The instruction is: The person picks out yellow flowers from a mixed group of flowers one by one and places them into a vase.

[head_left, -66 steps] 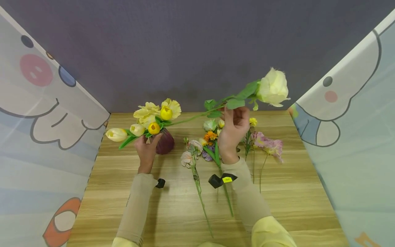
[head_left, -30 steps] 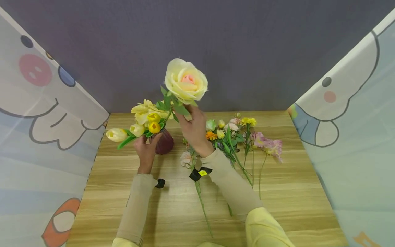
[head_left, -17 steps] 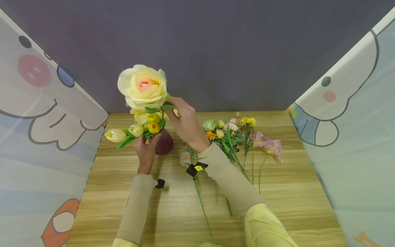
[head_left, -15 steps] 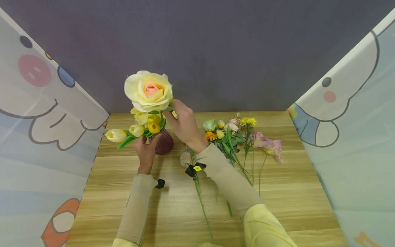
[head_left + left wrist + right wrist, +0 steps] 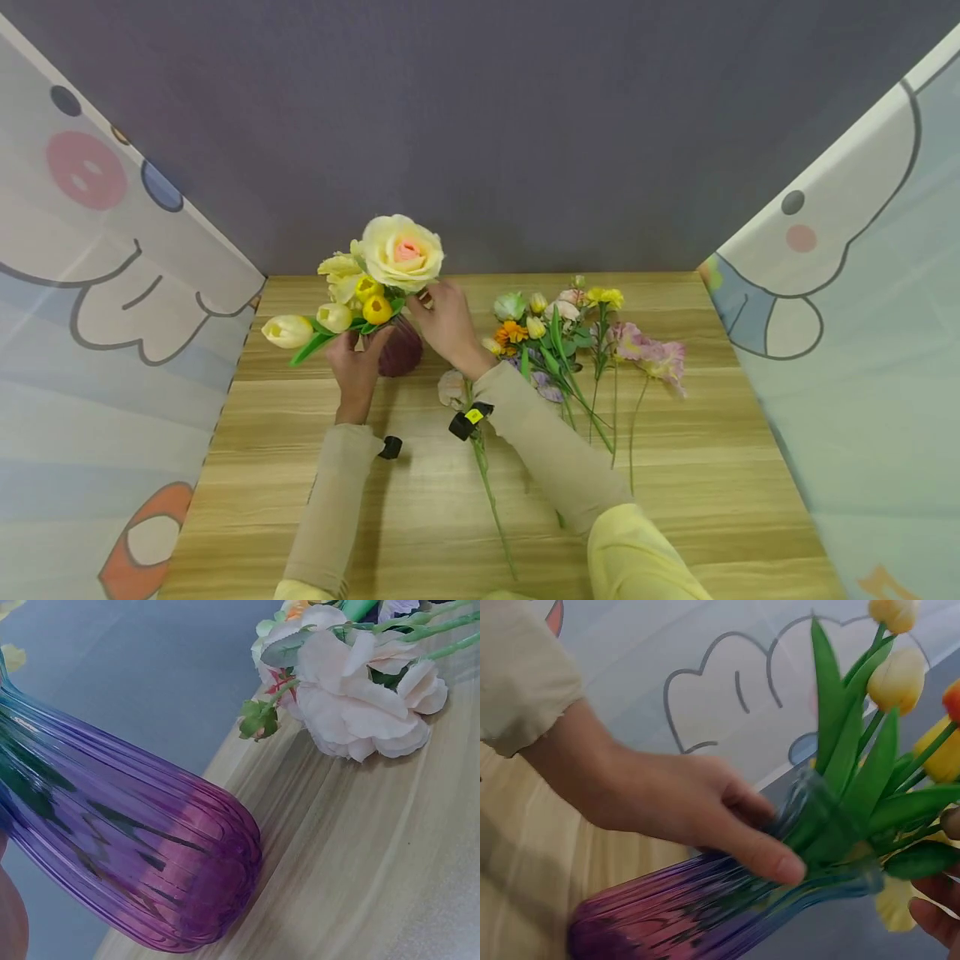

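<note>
My left hand [image 5: 354, 371] grips the neck of a ribbed glass vase [image 5: 401, 350], purple-pink below and bluish at the rim. In the right wrist view the vase [image 5: 682, 915] tilts, with the left thumb across its neck. Yellow and white tulips [image 5: 897, 681] and ruffled yellow flowers [image 5: 341, 275] lean out of its mouth. Above the vase is a large cream rose [image 5: 403, 252] with a pink centre. Just under its head, my right hand [image 5: 450, 329] pinches the stem. Through the glass in the left wrist view, dark stems show inside the vase [image 5: 150, 840].
Right of the vase, several artificial flowers lie on the wooden table [image 5: 712, 500]: orange blooms [image 5: 512, 332], yellow carnations [image 5: 604, 297], purple-pink flowers [image 5: 651, 352] and a pale pink stem [image 5: 491, 500]. A dark wall [image 5: 480, 125] stands behind, with printed panels on both sides.
My right hand has carried the rose left to the vase, then lowered it; the bloom now sits close above the tulips. The left hand has stayed on the vase's neck.
</note>
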Demonstrator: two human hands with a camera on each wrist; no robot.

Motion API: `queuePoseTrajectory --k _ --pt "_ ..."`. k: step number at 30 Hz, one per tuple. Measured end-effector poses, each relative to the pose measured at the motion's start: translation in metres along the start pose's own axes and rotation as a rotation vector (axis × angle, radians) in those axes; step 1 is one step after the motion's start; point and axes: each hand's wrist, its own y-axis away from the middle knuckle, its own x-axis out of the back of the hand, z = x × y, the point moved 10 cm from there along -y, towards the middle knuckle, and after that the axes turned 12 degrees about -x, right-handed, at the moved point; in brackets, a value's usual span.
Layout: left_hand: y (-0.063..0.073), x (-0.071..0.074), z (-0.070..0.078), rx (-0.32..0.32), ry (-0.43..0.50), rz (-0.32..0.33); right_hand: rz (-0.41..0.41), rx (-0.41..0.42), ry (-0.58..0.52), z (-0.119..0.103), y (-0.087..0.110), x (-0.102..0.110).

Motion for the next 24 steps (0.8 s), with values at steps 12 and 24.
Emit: queuePoseTrajectory --k 12,24 --pt "0.000 0.001 -0.002 0.002 0.053 0.000 0.010 -0.131 -0.148 0.026 0.002 -0.004" --pt "0.001 0.000 -0.003 0.036 0.043 0.001 -0.028 -0.178 -0.256 0.046 0.020 -0.003"
